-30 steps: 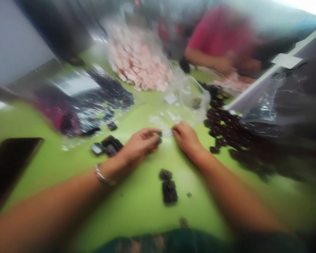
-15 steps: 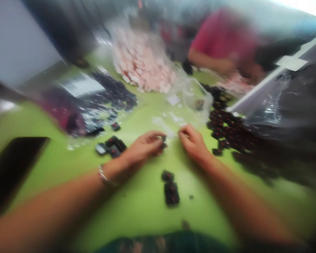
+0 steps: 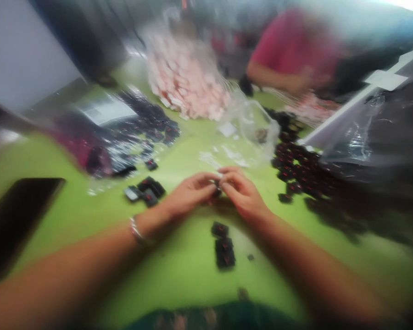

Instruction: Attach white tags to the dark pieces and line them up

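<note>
My left hand point(image 3: 196, 190) is closed on a small black part point(image 3: 216, 188) near the middle of the green table point(image 3: 189, 275). Against it, my right hand point(image 3: 242, 192) pinches at the same spot, its fingertips beside a tiny whitish bit. What exactly the right fingers hold is too small to name. Small white pieces point(image 3: 234, 156) lie scattered just beyond the hands. Nearer to me, a few black parts with red marks point(image 3: 224, 253) lie in a short column. More black and grey parts point(image 3: 149, 190) are grouped beside my left wrist.
A bag of pinkish-white pieces point(image 3: 189, 82) stands at the back. Clear bags with dark parts point(image 3: 137, 123) lie left, above a dark flat object point(image 3: 20, 220). A pile of black parts point(image 3: 299, 169) is at right. Across the table sits a person in pink point(image 3: 292, 50).
My right hand has moved left, and its fingertips now meet my left hand at the black part. My left hand has barely moved.
</note>
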Tool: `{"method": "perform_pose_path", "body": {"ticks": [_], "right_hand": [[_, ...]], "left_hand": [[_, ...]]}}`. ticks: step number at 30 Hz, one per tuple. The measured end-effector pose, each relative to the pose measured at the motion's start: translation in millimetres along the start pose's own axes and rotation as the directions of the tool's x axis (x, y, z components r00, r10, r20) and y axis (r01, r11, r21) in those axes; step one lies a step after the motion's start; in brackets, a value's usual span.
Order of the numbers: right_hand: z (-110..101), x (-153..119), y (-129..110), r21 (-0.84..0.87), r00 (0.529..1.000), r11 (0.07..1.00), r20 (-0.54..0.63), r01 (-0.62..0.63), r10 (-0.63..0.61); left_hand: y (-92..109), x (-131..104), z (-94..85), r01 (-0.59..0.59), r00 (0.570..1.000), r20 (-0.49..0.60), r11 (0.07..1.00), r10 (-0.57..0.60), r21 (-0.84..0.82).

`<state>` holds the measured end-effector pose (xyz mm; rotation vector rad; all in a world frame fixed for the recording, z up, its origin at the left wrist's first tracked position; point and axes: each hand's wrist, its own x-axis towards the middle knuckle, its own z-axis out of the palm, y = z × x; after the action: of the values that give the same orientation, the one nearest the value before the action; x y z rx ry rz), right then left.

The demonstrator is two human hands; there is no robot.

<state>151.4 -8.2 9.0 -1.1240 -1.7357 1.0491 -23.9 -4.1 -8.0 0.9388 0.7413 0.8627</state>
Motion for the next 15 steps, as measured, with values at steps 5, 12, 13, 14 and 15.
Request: {"method": "perform_pose_path", "body": {"ticks": [5, 12, 13, 14, 15], "right_hand": [[2.3, -1.4, 0.1, -0.073, 0.998, 0.996, -0.019, 0.057, -0.059], [3.6, -2.6, -0.6, -0.117, 0.996, 0.991, -0.052, 0.067, -0.074], [3.8, -2.6, -0.7, -0.134, 0.995, 0.988, -0.059, 0.076, -0.084], [4.2, -2.8, -0.8, -0.149, 0.993, 0.985, -0.067, 0.082, -0.093], [4.5, -2.9, -0.7, -0.151, 0.993, 0.985, -0.078, 0.079, -0.092]], "left_hand": [[0.9, -0.6, 0.8, 0.002, 1.000, -0.004, 1.000, -0.002, -0.004], [0.3, 0.1, -1.0, 0.007, 1.000, -0.007, 1.000, -0.007, 0.003], [0.3, -0.1, -0.8, 0.005, 1.000, -0.010, 1.000, -0.005, -0.001], [0.3, -0.3, -0.4, -0.001, 1.000, -0.014, 1.000, 0.001, 0.000], [0.3, -0.6, 0.0, -0.010, 1.000, -0.016, 1.000, 0.010, 0.005]]}}
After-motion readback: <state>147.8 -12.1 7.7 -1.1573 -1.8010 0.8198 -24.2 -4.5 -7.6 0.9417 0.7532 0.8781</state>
